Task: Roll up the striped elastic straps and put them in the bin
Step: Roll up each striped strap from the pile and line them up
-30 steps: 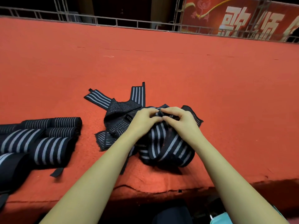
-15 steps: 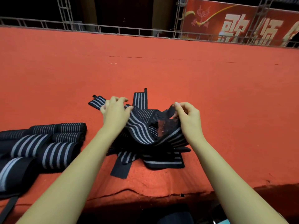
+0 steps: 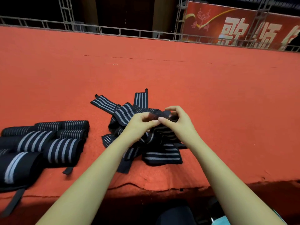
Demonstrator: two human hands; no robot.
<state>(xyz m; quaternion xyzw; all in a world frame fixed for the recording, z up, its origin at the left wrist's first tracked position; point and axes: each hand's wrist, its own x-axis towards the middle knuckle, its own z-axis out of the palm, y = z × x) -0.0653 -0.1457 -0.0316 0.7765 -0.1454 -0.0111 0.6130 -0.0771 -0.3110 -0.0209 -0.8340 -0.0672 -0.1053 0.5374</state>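
Note:
A tangled pile of black elastic straps with grey stripes point(image 3: 155, 143) lies on the red carpet point(image 3: 178, 78) in front of me. My left hand point(image 3: 139, 125) and my right hand point(image 3: 180, 122) meet above the pile, fingertips touching, and both pinch the end of one strap point(image 3: 125, 114) there. That strap's end is folded small between my fingers. Several rolled straps point(image 3: 53, 140) lie side by side at the left. No bin is in view.
The carpeted platform's front edge point(image 3: 146, 190) runs just under my forearms, dark below it. A metal truss rail point(image 3: 113, 31) and a red banner point(image 3: 240, 25) stand along the far side. A loose black tab point(image 3: 68, 170) lies near the rolled straps.
My hands were spread apart stretching a strap half a second ago; they have now come together over the pile with its end between the fingertips.

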